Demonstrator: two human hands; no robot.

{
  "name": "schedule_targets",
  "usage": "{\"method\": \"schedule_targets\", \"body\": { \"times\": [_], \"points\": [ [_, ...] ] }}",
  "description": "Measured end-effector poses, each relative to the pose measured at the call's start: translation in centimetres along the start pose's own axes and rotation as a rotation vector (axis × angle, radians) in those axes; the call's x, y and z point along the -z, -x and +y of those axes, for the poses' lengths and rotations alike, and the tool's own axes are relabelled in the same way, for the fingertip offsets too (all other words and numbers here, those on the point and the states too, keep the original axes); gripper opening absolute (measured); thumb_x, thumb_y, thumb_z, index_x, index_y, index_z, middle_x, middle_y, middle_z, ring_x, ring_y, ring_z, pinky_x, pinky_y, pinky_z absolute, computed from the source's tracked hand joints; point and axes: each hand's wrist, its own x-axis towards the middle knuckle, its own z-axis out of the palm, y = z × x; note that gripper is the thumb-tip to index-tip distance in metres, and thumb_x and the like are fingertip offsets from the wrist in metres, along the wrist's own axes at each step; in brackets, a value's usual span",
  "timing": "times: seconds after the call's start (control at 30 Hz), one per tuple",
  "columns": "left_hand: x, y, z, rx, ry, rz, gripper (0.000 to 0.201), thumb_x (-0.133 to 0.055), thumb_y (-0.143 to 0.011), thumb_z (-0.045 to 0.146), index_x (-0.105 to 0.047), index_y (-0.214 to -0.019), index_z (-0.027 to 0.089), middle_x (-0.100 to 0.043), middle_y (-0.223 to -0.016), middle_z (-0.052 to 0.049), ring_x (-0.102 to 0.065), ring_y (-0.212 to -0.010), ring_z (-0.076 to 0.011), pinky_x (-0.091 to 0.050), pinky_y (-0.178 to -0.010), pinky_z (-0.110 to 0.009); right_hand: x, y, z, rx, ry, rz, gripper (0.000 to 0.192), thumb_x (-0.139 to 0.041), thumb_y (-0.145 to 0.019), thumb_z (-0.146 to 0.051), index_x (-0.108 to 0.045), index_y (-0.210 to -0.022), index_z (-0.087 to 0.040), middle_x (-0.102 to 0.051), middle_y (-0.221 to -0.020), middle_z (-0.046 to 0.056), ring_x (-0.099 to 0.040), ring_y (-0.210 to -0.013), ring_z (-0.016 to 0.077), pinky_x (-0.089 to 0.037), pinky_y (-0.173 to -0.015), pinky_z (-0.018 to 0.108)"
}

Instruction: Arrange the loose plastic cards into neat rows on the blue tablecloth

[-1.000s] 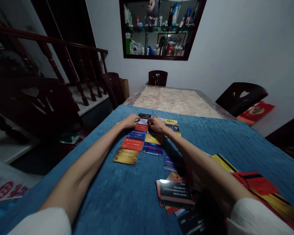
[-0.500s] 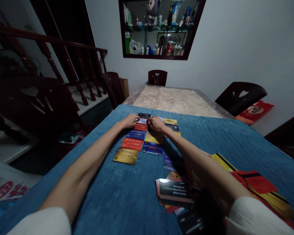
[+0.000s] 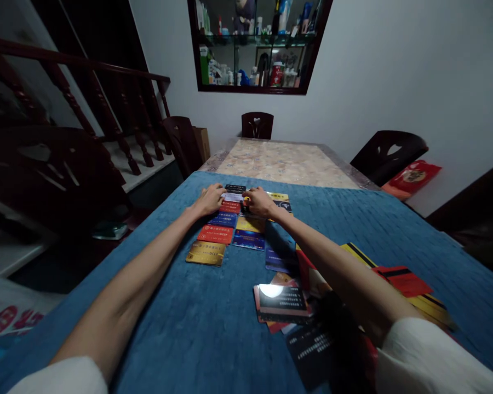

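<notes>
left hand [image 3: 208,199] and right hand [image 3: 261,202] – fingertips pinching opposite short ends of small white plastic card [image 3: 232,197] | card between both hands, long axis left-right, equally near | at far end of card rows on blue-cloth surface [image 3: 197,317]

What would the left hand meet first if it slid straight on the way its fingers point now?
The left hand points right, across the pale white card it touches. Beyond that card, the right hand would likely come first, though depth is unclear.
</notes>
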Motion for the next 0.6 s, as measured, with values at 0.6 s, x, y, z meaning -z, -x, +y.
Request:
{"method": "schedule_targets", "body": {
  "times": [0.6],
  "points": [
    [2.4,7.1,8.7,-0.144,0.053,0.158,0.029,-0.048,-0.09,0.017,-0.07,-0.109,0.017,-0.062,-0.123,-0.014,-0.049,-0.118,-0.0308,-0.042,-0.096,-0.05,2.9,12.0,0.9,0.035,-0.025,0.15,0.029,-0.051,-0.09,-0.015,-0.072,-0.109,-0.022,-0.067,-0.112,0.01,-0.048,-0.108,0.0278,-0.033,-0.08,0.035]
  ]
}}
